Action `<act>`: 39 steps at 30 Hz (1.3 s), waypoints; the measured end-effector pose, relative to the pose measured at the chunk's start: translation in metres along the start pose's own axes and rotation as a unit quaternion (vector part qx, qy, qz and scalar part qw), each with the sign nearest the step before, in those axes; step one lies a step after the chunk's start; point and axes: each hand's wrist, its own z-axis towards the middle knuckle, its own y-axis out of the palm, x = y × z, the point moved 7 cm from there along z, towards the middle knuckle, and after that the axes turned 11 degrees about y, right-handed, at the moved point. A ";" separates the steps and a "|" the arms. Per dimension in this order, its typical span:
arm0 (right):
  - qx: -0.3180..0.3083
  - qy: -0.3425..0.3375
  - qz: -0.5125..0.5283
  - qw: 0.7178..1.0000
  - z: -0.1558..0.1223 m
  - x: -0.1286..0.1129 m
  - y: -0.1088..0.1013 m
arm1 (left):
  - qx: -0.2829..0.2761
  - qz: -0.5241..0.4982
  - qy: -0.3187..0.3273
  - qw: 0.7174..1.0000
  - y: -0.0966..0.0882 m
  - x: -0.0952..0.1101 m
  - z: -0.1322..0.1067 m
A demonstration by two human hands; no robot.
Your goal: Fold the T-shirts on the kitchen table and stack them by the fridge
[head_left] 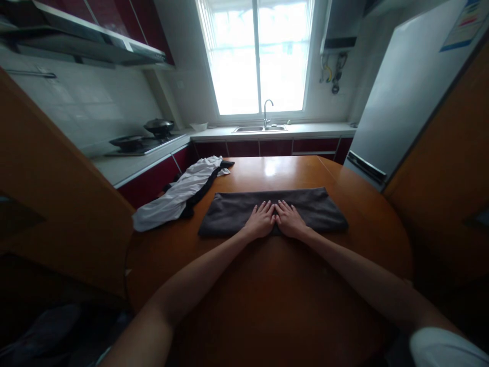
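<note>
Across the desk (275, 295), nearer its far edge than its near one, the dark cloth (231, 211) lies folded into a long, flat strip. The left hand (261, 220) and right hand (290, 220) rest side by side on its middle, palms down and fingers extended, gripping nothing. Folding this piece looks all but done, its surface fairly smooth. Along the desk's far-left edge, the white and black clothes (183, 189) lie rumpled and unfolded, seemingly what is left.
</note>
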 end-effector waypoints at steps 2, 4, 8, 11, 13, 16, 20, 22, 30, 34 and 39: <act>-0.008 0.005 0.005 1.000 0.002 0.000 0.000 | -0.014 -0.013 0.000 1.000 -0.003 -0.002 0.004; -0.023 0.013 0.016 1.000 0.006 0.000 0.000 | -0.027 -0.028 0.001 0.999 -0.008 -0.006 0.010; 0.011 0.037 0.044 0.998 0.019 0.011 -0.015 | 0.028 -0.003 -0.018 0.999 -0.021 -0.024 0.020; 0.062 0.058 0.027 0.996 0.027 0.026 -0.025 | 0.024 0.006 -0.049 0.999 -0.016 -0.041 0.021; 0.035 0.073 0.011 0.997 0.030 0.035 -0.019 | -0.005 -0.006 -0.058 0.998 -0.007 -0.047 0.020; -0.008 0.083 0.001 0.997 0.033 0.041 -0.008 | -0.015 -0.020 -0.055 0.998 -0.007 -0.048 0.021; 0.017 0.073 0.005 0.997 0.041 0.035 -0.014 | 0.020 -0.024 -0.039 0.999 -0.019 -0.039 0.038; 0.039 0.059 0.003 0.998 0.047 0.029 -0.019 | 0.029 -0.024 -0.033 0.999 -0.019 -0.034 0.048; 0.006 0.042 -0.009 0.999 0.059 0.024 0.002 | 0.005 -0.019 -0.040 0.999 0.007 -0.037 0.059; 0.008 0.041 0.005 0.999 0.060 0.026 0.004 | 0.005 -0.027 -0.040 0.999 0.006 -0.038 0.059; 0.005 0.056 0.040 0.998 0.065 0.030 -0.003 | 0.061 -0.028 -0.045 0.997 -0.008 -0.037 0.057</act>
